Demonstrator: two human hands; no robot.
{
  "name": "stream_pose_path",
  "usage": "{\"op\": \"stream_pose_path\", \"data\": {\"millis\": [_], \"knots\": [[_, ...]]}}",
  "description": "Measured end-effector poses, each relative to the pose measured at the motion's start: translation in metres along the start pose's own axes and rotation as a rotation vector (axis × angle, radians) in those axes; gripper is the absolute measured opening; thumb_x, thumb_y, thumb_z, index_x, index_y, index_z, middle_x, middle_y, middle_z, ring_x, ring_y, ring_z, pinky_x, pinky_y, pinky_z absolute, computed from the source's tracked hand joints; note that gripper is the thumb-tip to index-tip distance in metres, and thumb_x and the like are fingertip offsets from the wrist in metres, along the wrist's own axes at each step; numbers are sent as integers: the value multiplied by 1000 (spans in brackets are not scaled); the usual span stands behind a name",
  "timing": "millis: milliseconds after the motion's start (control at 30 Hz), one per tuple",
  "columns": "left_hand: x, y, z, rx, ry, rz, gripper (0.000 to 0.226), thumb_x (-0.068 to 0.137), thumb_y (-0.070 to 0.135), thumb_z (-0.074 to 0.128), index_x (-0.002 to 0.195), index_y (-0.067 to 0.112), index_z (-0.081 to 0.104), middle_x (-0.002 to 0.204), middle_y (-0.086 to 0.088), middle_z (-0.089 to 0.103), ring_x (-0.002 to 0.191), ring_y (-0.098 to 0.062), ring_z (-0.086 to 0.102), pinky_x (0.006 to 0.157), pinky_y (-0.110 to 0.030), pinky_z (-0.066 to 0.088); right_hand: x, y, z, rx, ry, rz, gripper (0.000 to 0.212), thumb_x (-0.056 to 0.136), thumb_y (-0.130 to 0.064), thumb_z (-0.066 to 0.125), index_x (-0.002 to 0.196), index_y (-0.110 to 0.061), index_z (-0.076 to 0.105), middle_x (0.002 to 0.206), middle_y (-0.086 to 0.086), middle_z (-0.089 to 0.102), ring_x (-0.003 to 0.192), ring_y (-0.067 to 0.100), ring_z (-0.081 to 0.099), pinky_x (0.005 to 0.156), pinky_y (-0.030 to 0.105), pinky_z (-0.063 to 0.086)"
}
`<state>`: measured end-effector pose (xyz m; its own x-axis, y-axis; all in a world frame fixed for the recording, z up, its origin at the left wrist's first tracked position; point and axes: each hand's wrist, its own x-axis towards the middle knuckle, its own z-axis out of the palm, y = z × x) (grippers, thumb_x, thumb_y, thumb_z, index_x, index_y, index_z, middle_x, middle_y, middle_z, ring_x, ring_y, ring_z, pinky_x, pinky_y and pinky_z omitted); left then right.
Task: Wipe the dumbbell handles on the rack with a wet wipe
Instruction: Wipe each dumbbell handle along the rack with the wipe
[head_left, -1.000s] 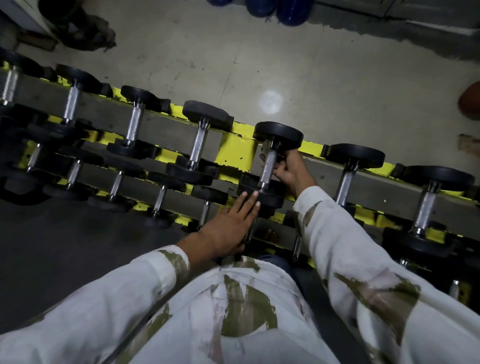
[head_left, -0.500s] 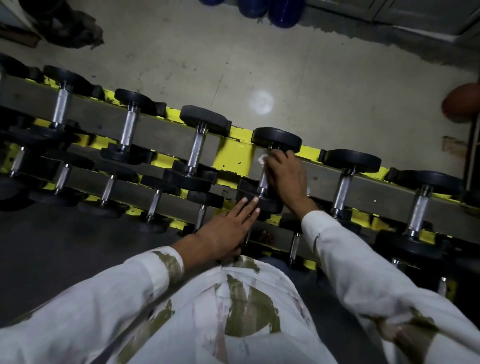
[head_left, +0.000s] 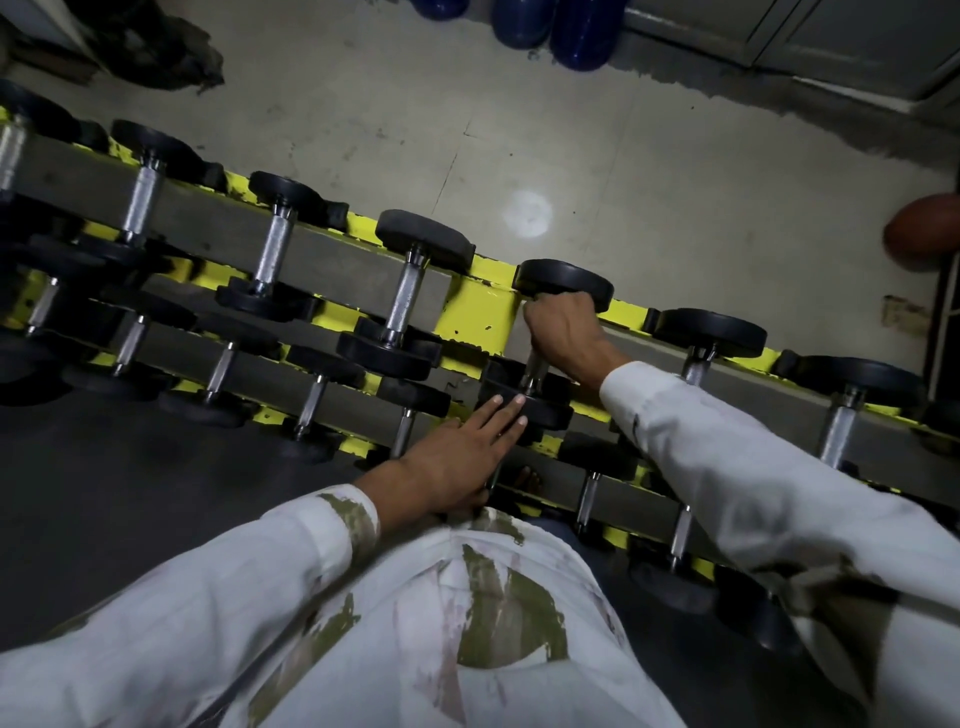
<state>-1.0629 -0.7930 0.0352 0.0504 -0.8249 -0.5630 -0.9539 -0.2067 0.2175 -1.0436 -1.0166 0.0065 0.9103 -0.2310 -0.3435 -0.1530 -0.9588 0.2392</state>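
We're working mid-wipe on one upper-row dumbbell (head_left: 563, 285) of the yellow rack (head_left: 478, 317): our right hand (head_left: 563, 338) is curling tight round the top of its handle (head_left: 535, 370), just under the far head, tho no wet wipe is showing, so we can't tell if it's in the fist. Our left hand (head_left: 457, 457) is lying flat, fingers straight, resting on the near head to steady it, gripping nothing. Next, imo, we're needing to slide the fist down the bare shaft twd the near head, w/ even pressure, before shifting to a neighbouring dumbbell.
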Motion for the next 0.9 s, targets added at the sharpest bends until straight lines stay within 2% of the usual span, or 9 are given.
{"op": "stream_pose_path", "data": {"millis": [100,233,333,433,567,667,800,833,900], "knots": [[-1,2,0,-20,5,-12,101,99,35,63,163,10,-10,167,-9,-31,158,-29,-13,112,-48,40,-4,2,5,31,19,8,20,93,-15,58,111,-11,66,107,8,69,90,32,70,60,34,37],[-1,4,2,-33,15,-22,101,98,32,63,163,10,-10,167,-9,-31,158,-29,-14,111,-48,42,-11,-4,9,110,-131,-203,20,95,-23,59,109,-12,66,107,8,69,91,31,68,65,38,52],[0,4,2,-35,15,-19,101,98,35,64,163,10,-10,167,-9,-30,158,-29,-14,111,-47,42,-11,15,4,68,16,-182,18,95,-22,57,110,-15,65,109,4,67,89,31,69,58,35,44],[0,5,3,-41,20,-20,102,97,36,64,163,10,-9,167,-9,-30,158,-30,-14,112,-47,41,-14,18,7,96,86,-93,18,94,-16,55,109,-15,65,109,4,68,88,32,70,60,37,48],[1,6,6,-39,39,-25,102,96,36,63,163,9,-8,168,-11,-28,158,-31,-13,113,-49,41,-28,-10,13,250,-281,-320,24,98,-30,53,112,-16,67,109,10,70,97,32,69,75,37,56],[1,7,6,-48,43,-30,102,97,36,64,163,9,-8,167,-11,-29,158,-31,-14,114,-49,39,-29,2,4,194,-137,-325,23,99,-32,55,113,-20,70,107,4,71,94,28,69,70,33,53],[0,10,6,-44,39,-34,100,97,37,62,163,7,-8,167,-12,-29,158,-32,-13,111,-47,41,-30,23,-2,126,144,-128,17,92,-20,58,102,-22,72,104,0,72,90,28,70,64,33,49],[0,11,5,-38,39,-36,100,97,37,61,163,7,-8,167,-13,-29,158,-33,-13,111,-47,41,-33,24,1,157,151,-109,18,91,-19,58,102,-23,71,105,1,73,90,29,71,65,33,52],[1,12,7,-28,41,-45,99,98,37,60,163,6,-8,167,-15,-29,158,-34,-13,111,-48,41,-41,17,7,235,67,-225,20,93,-22,59,108,-24,72,107,3,73,90,29,71,68,35,57]]}}
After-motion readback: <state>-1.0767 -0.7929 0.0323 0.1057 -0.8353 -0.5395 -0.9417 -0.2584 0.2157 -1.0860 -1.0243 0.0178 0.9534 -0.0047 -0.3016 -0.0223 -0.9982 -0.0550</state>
